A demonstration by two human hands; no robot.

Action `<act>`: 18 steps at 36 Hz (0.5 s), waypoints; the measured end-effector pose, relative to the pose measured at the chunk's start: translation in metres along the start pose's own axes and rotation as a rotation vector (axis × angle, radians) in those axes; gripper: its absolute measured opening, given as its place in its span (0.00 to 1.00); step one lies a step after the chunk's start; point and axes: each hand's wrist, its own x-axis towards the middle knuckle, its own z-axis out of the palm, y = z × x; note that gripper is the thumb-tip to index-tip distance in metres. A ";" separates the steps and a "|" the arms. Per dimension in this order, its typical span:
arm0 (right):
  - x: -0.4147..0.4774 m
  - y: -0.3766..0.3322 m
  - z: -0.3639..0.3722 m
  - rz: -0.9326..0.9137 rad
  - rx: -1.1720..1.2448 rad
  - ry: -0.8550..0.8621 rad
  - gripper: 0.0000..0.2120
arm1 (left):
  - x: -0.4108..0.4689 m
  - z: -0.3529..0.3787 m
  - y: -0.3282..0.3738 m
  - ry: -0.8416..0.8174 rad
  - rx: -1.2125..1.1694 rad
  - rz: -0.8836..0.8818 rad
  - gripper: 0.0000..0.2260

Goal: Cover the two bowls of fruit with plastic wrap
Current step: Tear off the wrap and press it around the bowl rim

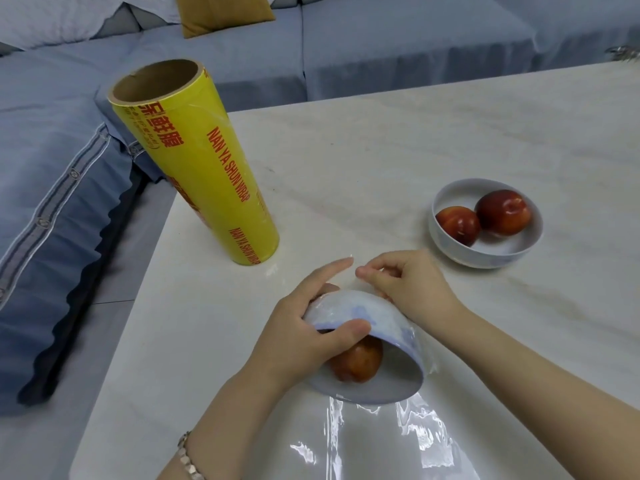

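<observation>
At the counter's (381, 140) near edge: my left hand (304, 327) grips the tilted fruit bowl (374, 317), exposing its underside so my right hand (412, 282) can pinch plastic wrap (367, 441) there; second bowl (485, 251) waits uncovered, right.

- Plastic wrap roll (204, 171), standing upright on the table at about 10 o'clock from the hands: yellow label with red lettering.
- "NAN YA SHUN WRAP" runs lengthwise down the roll's side, printed once on the upper half and again near the base.
- Large red Chinese characters sit near the top rim; a line of small print beside them is too fine to read.
</observation>
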 end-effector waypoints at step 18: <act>-0.011 0.005 -0.010 0.486 0.238 -0.282 0.10 | 0.014 -0.013 0.014 -0.335 0.098 -0.015 0.18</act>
